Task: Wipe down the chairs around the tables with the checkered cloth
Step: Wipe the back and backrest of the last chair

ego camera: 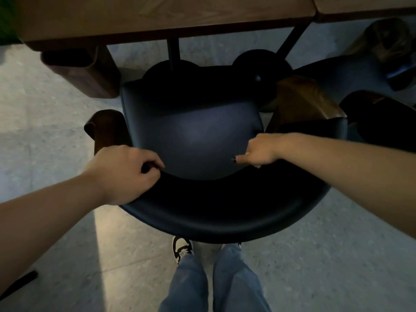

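Both hands grip the curved backrest of a dark blue padded chair pulled just beneath the wooden table: left hand curled over the rim, right hand likewise. No checkered cloth shows in either.

The chair has a dark navy-blue seat and a near-black curved backrest, with dark brown wooden arms. The table is mid-brown wood with visible grain, on black legs. The floor is pale grey, finely speckled. The jeans are faded blue; the shoe is black and white. The right hand has black-painted nails.
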### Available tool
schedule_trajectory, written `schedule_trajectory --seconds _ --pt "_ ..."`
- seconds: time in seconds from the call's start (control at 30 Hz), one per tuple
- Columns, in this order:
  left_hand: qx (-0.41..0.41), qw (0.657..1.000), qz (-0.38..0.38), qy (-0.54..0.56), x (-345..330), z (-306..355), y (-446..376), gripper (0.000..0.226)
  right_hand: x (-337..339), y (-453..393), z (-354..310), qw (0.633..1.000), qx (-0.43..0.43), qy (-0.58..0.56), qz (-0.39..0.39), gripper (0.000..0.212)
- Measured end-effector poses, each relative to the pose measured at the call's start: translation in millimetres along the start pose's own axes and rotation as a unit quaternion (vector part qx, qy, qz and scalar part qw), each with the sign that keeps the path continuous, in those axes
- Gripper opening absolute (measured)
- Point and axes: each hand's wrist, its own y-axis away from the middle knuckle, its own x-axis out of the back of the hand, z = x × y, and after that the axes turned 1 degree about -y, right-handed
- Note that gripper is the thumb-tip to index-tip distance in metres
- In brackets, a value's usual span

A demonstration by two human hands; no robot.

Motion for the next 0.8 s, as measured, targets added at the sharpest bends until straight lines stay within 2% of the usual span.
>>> schedule_trajectory --seconds 0.07,0.17,0.27,0.33,0.47,0.6,0.73,0.8 --pt "0.001 1.000 0.001 0.004 -0.4 0.0 -0.6 0.035 3.0 2.4 13.6 1.000 -0.017 0.008 -0.006 0.070" --pt "0.002 1.000 0.000 0.006 -0.3 0.1 -0.3 0.036 -0.4 2.3 31.1 0.990 -0.034 0.136 0.025 0.042" --pt "0.003 1.000 0.000 0.004 0.1 0.8 -0.6 0.034 -5.4 4.1 35.7 0.953 -0.067 0.280 0.098 0.040" --pt "0.008 1.000 -0.003 0.003 0.4 1.4 -1.0 0.031 -0.3 7.7 31.7 0.936 -0.102 0.315 0.116 0.039" --pt "0.018 1.000 -0.003 0.009 0.9 2.1 -0.1 0.026 6.5 1.1 31.7 0.946 -0.195 0.236 0.104 0.040" --pt "0.019 1.000 -0.015 0.006 1.7 2.6 -0.3 0.028 2.7 -12.4 33.3 0.943 -0.249 0.198 0.098 0.042" --pt "0.024 1.000 -0.015 0.006 2.9 2.9 -0.2 0.026 -6.1 -24.9 18.4 0.943 -0.292 0.132 0.094 0.042" --pt "0.027 0.999 -0.017 0.008 3.5 3.4 0.1 0.026 -19.0 -26.1 -1.4 0.956 -0.262 0.102 0.080 0.042"
